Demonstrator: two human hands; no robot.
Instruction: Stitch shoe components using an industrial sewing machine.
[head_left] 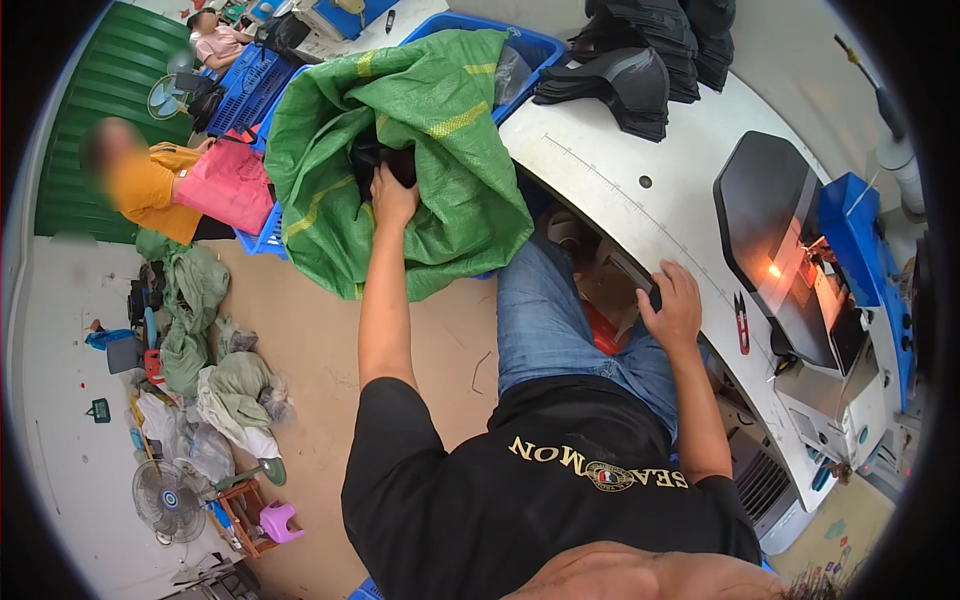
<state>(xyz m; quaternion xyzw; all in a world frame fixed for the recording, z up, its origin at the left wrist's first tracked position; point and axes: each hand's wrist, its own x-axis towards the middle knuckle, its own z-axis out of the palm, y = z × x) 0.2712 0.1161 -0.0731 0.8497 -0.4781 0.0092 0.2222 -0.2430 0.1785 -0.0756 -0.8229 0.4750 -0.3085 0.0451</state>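
Observation:
My left hand (395,200) reaches into the mouth of a green woven sack (470,190) with yellow stripes. Its fingers close on a soft black piece (402,165) inside, and the folds partly hide the fingertips. At the edge of the white table (610,165) rests my right hand (675,308), fingers apart. A small dark patch shows between its thumb and forefinger; whether that is an object I cannot tell. Red-handled thread snips (741,322) lie on the table just beyond this hand.
Stacks of black cap-shaped pieces (635,85) stand at the table's far end. On the right sits a machine with a dark plate (765,235) and a glowing light. Blue crates (540,50) are behind the sack. A co-worker in yellow (160,190) is at left, near a fan (168,500).

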